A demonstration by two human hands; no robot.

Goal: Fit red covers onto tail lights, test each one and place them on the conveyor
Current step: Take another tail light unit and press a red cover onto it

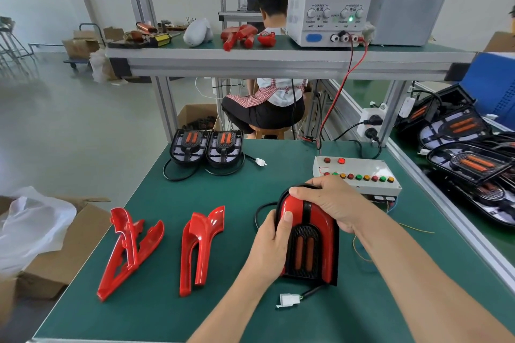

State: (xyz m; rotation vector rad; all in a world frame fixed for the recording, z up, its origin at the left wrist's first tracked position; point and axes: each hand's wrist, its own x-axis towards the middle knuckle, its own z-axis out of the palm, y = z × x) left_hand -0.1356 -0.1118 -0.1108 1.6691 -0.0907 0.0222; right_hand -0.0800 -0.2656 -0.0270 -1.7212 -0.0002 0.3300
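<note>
On the green surface (172, 312) both hands clasp one tail light (306, 248) with its red cover (320, 220) on: the left hand (271, 245) grips its left edge, thumb laid on the red plastic and the other fingers hidden behind the housing, while the right hand (326, 203) curls its fingers (299, 192) over the rounded top end. The light's cable ends in a white connector (288, 301) lying loose near the wrists. Two spare red covers (131, 253) lie well to the left, two uncovered tail lights (207, 147) stand at the far edge, and a button box (359, 172) sits just beyond the right hand.
</note>
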